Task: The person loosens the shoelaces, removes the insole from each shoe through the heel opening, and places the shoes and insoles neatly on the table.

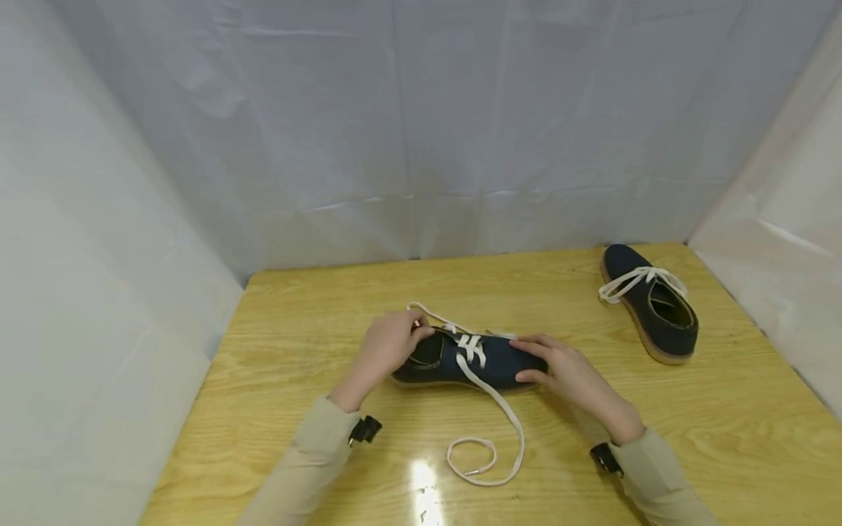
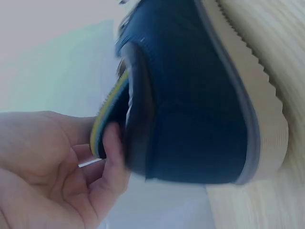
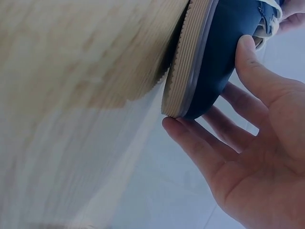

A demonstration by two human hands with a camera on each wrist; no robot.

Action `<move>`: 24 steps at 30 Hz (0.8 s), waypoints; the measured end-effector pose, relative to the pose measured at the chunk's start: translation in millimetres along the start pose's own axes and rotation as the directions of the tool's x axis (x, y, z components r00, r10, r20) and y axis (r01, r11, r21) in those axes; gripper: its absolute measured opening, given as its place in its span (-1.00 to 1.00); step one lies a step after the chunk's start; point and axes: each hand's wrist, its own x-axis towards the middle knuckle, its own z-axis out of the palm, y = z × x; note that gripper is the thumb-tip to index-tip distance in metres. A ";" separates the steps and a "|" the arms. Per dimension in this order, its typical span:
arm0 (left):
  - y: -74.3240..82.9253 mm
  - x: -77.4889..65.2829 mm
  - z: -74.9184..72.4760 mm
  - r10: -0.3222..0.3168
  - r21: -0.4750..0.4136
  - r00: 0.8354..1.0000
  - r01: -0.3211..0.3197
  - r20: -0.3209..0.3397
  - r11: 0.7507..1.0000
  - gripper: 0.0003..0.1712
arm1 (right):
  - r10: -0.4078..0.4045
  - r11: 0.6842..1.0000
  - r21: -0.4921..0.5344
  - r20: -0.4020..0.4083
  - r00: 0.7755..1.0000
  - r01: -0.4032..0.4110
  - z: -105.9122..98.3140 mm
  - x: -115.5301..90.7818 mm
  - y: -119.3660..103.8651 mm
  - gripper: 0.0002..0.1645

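A navy lace-up shoe (image 1: 505, 361) with a tan sole lies on the table, its toe to the right. My left hand (image 1: 390, 341) pinches the far edge of its opening; the left wrist view shows that yellow-lined edge (image 2: 108, 106) between the fingers, behind the heel (image 2: 200, 138). With my right hand (image 1: 574, 374) I hold the toe end (image 3: 209, 78), thumb on one side and fingers round the front. A white lace (image 1: 515, 424) runs loose from the eyelets to the near side and curls on the table. Another loose length (image 1: 418, 305) loops beyond the shoe.
A matching navy shoe (image 1: 674, 340), its white lace tied in a bow, lies at the back right of the wooden table (image 1: 296, 321). Pale sheeting (image 1: 329, 131) hangs behind the table and along both sides.
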 end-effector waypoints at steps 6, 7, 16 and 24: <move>-22.0 -5.8 -15.8 -0.047 -0.196 0.999 0.047 0.002 0.980 -0.83 | -0.007 1.000 -0.006 -0.013 1.000 0.006 0.0 -0.4 1.5 -0.32; -25.6 -7.4 -18.2 -0.055 -0.219 0.998 0.055 0.008 0.974 -0.84 | -0.009 1.000 -0.006 -0.015 1.000 0.009 -0.1 -0.3 1.4 -0.32; -33.0 -20.7 -33.2 -0.102 -0.273 0.995 0.100 0.009 0.957 -0.82 | -0.027 1.000 -0.011 -0.023 0.999 0.027 1.7 0.5 0.3 -0.33; -29.6 -22.5 -39.9 -0.089 -0.247 0.996 0.082 -0.016 0.965 -0.81 | -0.028 0.999 -0.021 -0.019 0.999 0.028 0.0 -0.3 -2.8 -0.34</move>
